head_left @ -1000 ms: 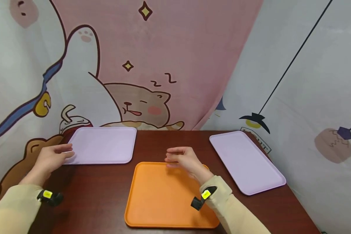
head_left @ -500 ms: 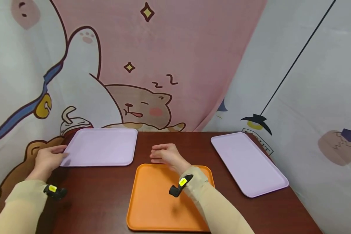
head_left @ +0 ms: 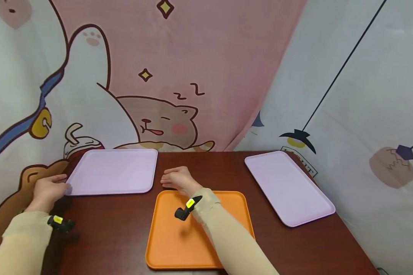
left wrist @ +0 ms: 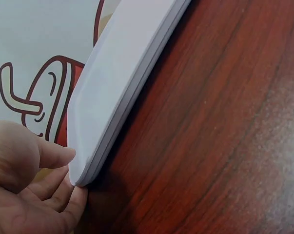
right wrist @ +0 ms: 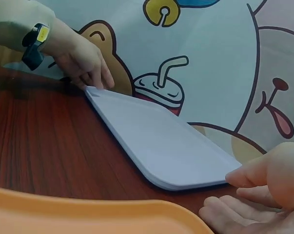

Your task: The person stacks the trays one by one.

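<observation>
A lilac tray (head_left: 113, 172) lies at the back left of the dark wooden table. My left hand (head_left: 49, 191) pinches its near left corner; in the left wrist view the thumb (left wrist: 61, 155) lies at the rim, the other fingers below it. My right hand (head_left: 180, 179) is just off the tray's right side, thumb and fingers parted. In the right wrist view its thumb (right wrist: 249, 171) overlaps the tray's corner, but a small gap shows in the head view. Under my right forearm lies an orange tray (head_left: 172, 236).
Another lilac tray (head_left: 289, 187) lies slanted on the right of the table (head_left: 99, 233). A cloth printed with cartoon animals (head_left: 172, 126) hangs directly behind the table and along its sides.
My right hand has moved left, from above the orange tray to beside the left lilac tray. My left hand has come down to that tray's corner. The trays have stayed in place.
</observation>
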The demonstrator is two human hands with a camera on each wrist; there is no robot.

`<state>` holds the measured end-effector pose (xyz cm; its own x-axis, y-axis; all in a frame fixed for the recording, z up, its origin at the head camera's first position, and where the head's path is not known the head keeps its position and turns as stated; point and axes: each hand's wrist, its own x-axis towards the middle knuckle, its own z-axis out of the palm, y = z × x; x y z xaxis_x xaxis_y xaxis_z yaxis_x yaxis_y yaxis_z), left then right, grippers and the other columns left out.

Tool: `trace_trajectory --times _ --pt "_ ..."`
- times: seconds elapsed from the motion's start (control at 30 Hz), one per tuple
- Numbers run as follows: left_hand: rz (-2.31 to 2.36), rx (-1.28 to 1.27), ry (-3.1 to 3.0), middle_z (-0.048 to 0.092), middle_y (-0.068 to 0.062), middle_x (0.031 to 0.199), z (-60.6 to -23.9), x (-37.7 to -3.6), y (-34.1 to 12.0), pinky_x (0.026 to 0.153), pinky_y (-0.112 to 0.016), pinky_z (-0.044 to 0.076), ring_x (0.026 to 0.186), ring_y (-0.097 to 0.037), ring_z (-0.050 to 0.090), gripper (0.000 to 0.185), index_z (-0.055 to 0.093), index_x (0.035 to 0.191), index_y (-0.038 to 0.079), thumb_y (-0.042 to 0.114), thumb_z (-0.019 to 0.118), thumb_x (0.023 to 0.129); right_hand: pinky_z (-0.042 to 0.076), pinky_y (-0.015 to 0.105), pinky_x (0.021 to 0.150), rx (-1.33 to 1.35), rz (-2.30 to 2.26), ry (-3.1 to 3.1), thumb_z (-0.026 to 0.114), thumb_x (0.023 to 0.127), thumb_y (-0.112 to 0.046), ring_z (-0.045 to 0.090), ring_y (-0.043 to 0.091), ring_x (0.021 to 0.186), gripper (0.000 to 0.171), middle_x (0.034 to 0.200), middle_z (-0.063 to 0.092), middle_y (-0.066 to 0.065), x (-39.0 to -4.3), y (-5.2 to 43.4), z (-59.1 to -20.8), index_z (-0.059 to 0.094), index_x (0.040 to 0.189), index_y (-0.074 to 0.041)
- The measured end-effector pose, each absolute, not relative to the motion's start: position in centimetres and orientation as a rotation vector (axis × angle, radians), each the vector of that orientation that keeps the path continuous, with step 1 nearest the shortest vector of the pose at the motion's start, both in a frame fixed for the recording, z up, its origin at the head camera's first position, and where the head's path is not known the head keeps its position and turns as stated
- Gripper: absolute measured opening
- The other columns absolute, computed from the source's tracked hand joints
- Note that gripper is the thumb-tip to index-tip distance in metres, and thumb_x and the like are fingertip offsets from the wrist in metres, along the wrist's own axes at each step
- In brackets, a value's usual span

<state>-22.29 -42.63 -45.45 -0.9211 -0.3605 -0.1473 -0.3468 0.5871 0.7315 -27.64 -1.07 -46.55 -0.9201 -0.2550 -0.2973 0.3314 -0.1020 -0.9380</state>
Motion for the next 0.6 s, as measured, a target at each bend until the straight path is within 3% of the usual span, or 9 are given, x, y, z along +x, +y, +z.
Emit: trace_trajectory --times 0.33,0.6 --pt "-1.243 0.598 -2.884 0.038 -0.048 0.147 -45.0 -22.7 -43.0 0.105 -0.071 0.041 0.126 -0.061 0.045 0.063 0.042 0.146 -0.022 0.011 0.060 0.096 0.060 0.045 0.093 0.114 -2.037 1.775 0.068 0.095 0.010 0.074 0.036 0.104 0.042 0.110 0.071 0.027 -28.0 -3.0 -46.5 0.057 0.135 0.018" --pt "-1.186 0.548 -2.942 0.037 -0.049 0.145 -45.1 -23.8 -43.4 0.106 -0.069 0.040 0.123 -0.059 0.045 0.062 0.042 0.143 -0.024 0.010 0.058 0.093 0.060 0.043 0.093 0.118 -2.024 1.803 0.067 0.095 0.011 0.070 0.028 0.090 0.034 0.100 0.068 0.021 -28.1 -4.4 -46.2 0.062 0.127 0.020"
